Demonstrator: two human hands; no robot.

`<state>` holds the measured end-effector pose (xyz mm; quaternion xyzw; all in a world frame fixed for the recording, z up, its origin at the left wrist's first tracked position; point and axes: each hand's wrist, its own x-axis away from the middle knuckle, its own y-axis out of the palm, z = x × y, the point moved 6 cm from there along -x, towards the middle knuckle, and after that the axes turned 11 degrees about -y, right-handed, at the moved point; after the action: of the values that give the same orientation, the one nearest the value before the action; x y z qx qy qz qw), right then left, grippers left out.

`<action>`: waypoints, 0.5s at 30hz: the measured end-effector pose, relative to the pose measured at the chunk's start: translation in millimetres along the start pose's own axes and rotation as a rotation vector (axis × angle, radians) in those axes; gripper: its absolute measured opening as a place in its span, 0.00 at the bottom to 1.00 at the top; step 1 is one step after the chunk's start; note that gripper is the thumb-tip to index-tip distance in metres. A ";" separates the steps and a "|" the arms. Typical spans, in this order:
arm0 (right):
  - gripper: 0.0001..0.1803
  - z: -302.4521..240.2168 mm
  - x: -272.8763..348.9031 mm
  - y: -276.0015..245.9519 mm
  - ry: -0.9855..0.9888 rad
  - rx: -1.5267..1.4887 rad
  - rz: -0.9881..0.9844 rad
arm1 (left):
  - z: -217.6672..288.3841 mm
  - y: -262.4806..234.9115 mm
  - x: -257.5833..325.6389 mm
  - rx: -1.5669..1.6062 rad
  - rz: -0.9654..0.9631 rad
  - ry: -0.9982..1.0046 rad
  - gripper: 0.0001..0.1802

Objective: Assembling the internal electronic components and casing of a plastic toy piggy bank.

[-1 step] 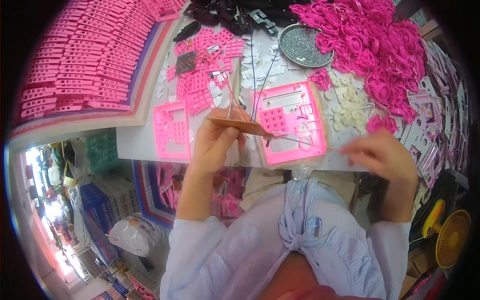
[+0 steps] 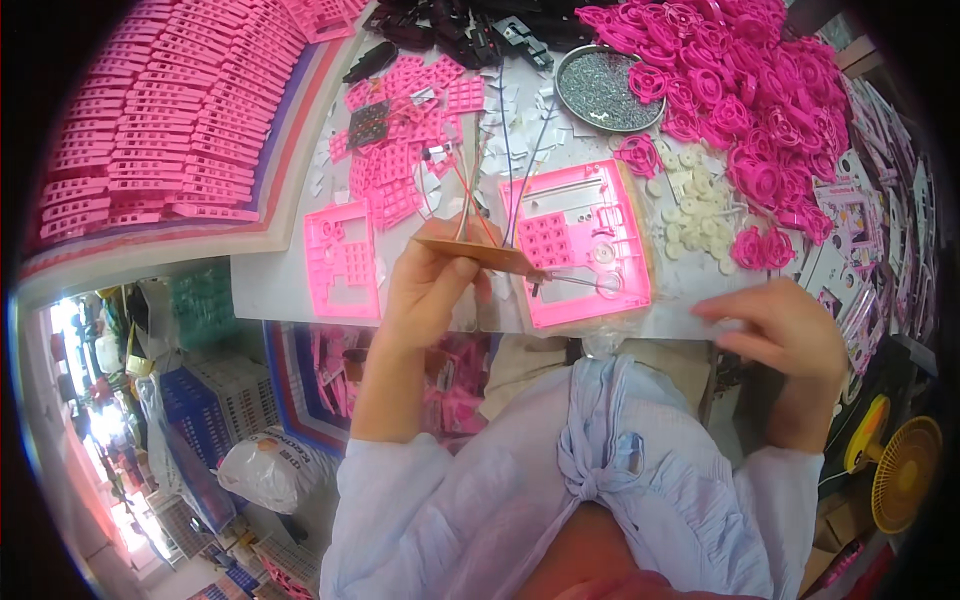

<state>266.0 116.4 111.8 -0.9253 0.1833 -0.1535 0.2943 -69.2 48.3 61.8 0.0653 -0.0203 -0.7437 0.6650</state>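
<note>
A brown circuit board, tilted and seen nearly edge-on, is pinched between the thumb and fingers of my left hand. Red and pale wires rise from it toward the loose parts behind. From its right end thin wires reach over a pink plastic case, which lies open with a pink keypad and metal rods inside. To the right of the case, my right hand hovers by the table's front edge, fingers bent and somewhat apart, with nothing visible in them.
Left of my hand lies another pink case. Behind are pink keypads, a round dish of small metal pieces and black parts. White discs and heaped pink rings fill the right; stacked pink frames stand left.
My right hand has moved slightly right and down, away from the wires, and its fingers have spread. The wires' free ends have drawn back over the case. My left hand stays put.
</note>
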 end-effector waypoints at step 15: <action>0.25 -28.4 -77.9 57.1 -0.355 -0.422 0.194 | -16.2 89.9 43.2 -0.154 -0.227 -0.624 0.19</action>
<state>171.6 92.7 85.9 -0.9567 0.2442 0.0813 0.1363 16.9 -4.0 53.2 -0.2142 -0.1593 -0.7965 0.5426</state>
